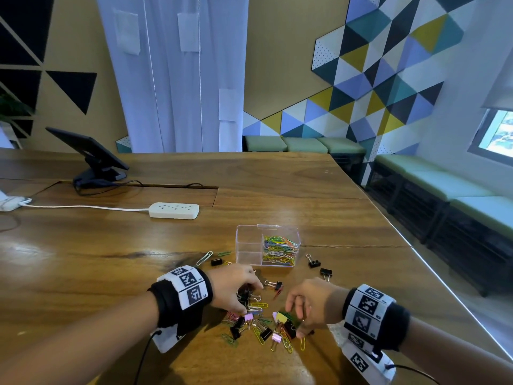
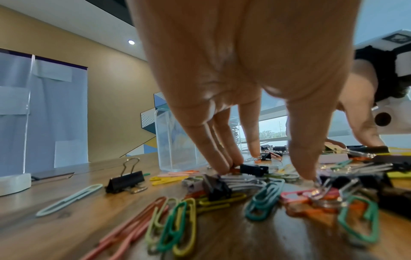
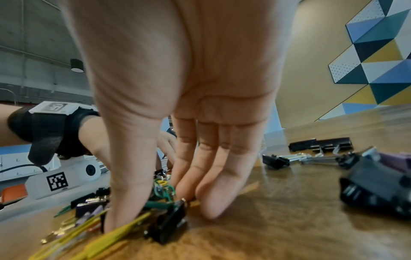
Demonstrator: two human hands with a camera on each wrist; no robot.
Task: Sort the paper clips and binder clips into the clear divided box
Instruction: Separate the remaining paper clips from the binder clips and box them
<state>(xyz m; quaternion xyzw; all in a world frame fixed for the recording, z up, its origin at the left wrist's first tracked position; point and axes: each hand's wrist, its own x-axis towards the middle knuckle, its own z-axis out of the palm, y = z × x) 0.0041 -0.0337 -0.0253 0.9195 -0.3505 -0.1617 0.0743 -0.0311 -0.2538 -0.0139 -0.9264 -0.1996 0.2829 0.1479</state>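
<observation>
The clear divided box [image 1: 249,240] stands on the wooden table; its right compartment holds several coloured paper clips [image 1: 280,250] and its left compartment looks empty. Just in front lies a mixed pile of paper clips and binder clips [image 1: 258,323]. My left hand [image 1: 247,300] reaches down into the pile's far side. Its straight fingertips [image 2: 227,165] touch a small black binder clip [image 2: 253,169], and the thumb presses a wire handle. My right hand [image 1: 298,320] points down on the pile's right side. Green paper clips [image 3: 163,192] and a black binder clip [image 3: 169,223] lie between its thumb and fingers [image 3: 211,202].
Stray black binder clips [image 1: 313,263] lie right of the box, and a pale paper clip [image 1: 204,257] and another binder clip [image 1: 216,261] lie to its left. A white power strip [image 1: 174,210] and a tablet on a stand [image 1: 91,154] sit further back. The table's edge runs close on the right.
</observation>
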